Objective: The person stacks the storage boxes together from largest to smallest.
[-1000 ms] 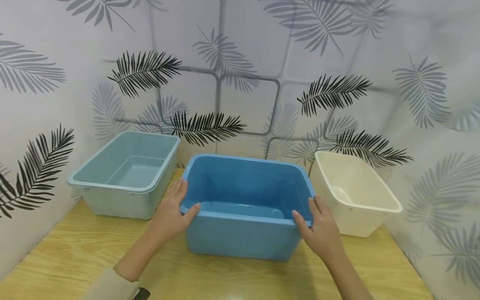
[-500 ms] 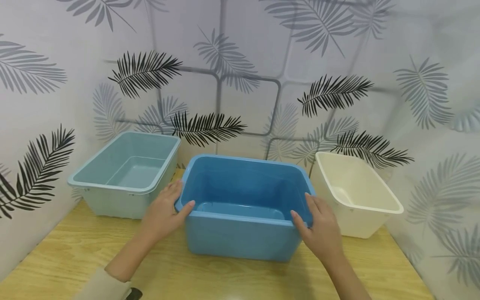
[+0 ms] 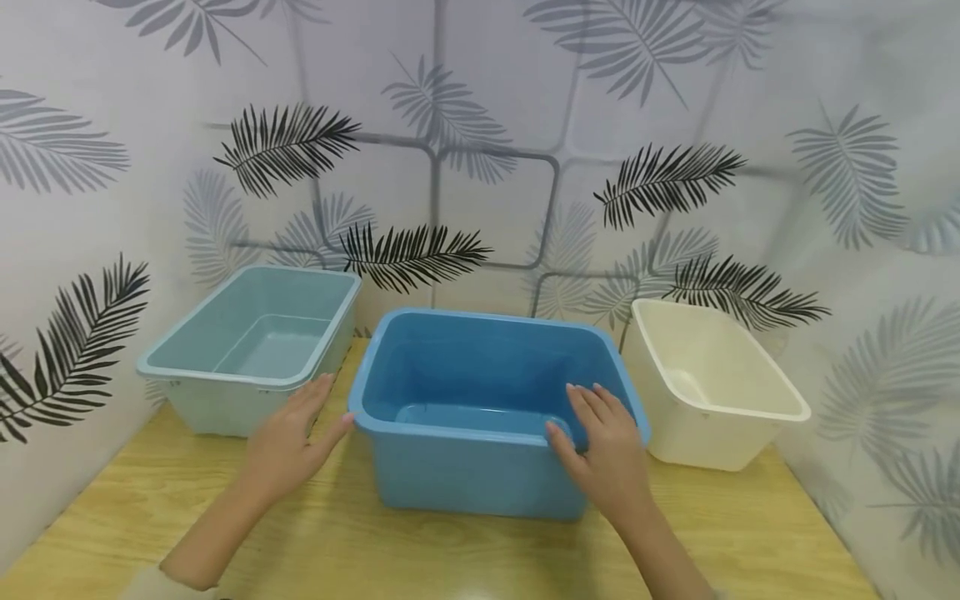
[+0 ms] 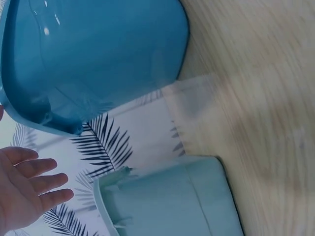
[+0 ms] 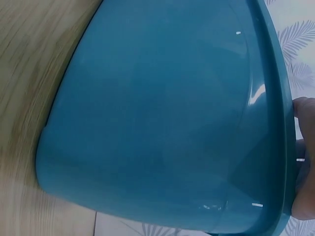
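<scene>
A deep blue plastic tub [image 3: 480,475] stands in the middle of the wooden table. My left hand [image 3: 288,446] is off its left side, fingers straight and spread, with the thumb tip right at the front left corner of the rim. In the left wrist view, the fingers of that hand [image 4: 29,182] point out past the blue tub and hold nothing. Over the front right part of the tub's rim lies my right hand [image 3: 609,454], its fingers extended above the inside. The right wrist view has that hand [image 5: 306,157] along the rim, partly out of frame.
To the left stands a pale green-blue tub [image 3: 240,408], close to the left hand's fingers. A cream tub [image 3: 705,437] is at the right, just beyond the blue one. Behind them rises a leaf-patterned wall [image 3: 495,108]. The wood-grain table [image 3: 420,558] extends toward the front.
My left hand has slid off the blue tub's left rim, moving left and down. The right hand has shifted left along the front rim. The tubs stay in place.
</scene>
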The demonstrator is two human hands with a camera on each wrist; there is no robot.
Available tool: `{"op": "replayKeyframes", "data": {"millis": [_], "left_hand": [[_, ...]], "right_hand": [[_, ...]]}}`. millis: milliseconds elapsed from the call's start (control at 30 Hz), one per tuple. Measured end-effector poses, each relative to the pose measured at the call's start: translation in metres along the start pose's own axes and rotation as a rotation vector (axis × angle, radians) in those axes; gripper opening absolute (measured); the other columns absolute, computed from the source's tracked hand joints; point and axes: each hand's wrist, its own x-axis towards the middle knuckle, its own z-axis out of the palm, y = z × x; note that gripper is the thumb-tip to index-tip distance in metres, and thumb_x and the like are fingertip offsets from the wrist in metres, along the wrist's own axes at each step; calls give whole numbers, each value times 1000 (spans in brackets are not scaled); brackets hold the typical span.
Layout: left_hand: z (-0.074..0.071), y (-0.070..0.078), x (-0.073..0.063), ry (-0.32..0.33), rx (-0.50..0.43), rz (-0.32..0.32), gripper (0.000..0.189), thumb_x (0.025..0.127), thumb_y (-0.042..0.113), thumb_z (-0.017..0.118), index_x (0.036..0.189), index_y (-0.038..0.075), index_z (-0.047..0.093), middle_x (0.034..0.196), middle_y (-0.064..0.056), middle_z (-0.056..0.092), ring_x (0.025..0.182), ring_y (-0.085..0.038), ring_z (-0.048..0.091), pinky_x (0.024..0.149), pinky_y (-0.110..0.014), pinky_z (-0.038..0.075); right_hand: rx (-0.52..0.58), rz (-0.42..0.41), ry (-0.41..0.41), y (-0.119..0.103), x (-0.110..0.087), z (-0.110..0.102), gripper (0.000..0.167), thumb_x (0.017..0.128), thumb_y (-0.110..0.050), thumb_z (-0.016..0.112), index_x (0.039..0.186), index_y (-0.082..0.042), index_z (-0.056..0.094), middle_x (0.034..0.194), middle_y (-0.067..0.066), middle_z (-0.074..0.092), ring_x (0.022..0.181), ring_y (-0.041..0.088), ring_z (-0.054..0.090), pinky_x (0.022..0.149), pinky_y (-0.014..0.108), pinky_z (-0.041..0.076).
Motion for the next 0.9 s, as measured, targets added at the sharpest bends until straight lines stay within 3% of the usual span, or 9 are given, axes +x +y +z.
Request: {"op": "replayKeyframes", "data": {"millis": [167,300,500,667,767,900], "left_hand": [[-4,-15,-7,12,27,-5,58,92,34,53,133,-7,45,135,-25,47,123,-43,45,96,-57,41],[-8,-27,-12,14,47,-10,57,91,32,55,131,-8,45,132,-27,49,121,-45,47,94,-57,42],[-15,-43,-17,6,76,-25,60,93,37,52,131,-8,45,132,-29,47,119,-49,46,94,-60,40],[-20,-53,-18,46,119,-9,59,92,35,54,130,-9,46,130,-30,49,116,-52,47,93,-61,39],[-23,-58,-18,56,144,-18,58,92,35,54,130,-8,47,129,-30,49,114,-54,46,93,-62,39],[-25,-65,-18,65,168,-30,58,92,37,53,129,-8,48,129,-30,49,114,-55,46,91,-64,39]], "right_hand": [[4,-47,21,-9,2,7,60,92,-49,46,112,5,63,108,22,66,109,43,57,92,56,44],[8,-83,22,-21,3,11,69,95,-56,34,113,5,63,108,22,66,108,42,58,92,56,45],[31,-79,-50,-38,6,14,59,93,-49,47,118,3,60,114,20,64,113,39,55,96,55,42],[53,-77,-81,-50,10,16,52,88,-39,60,121,2,59,117,18,63,115,38,55,97,55,42],[77,-89,-76,-57,12,19,53,90,-42,57,121,2,59,117,18,63,115,37,54,98,53,41],[122,-113,-55,-68,16,24,62,94,-50,41,122,2,58,118,19,62,116,37,54,98,51,43]]}}
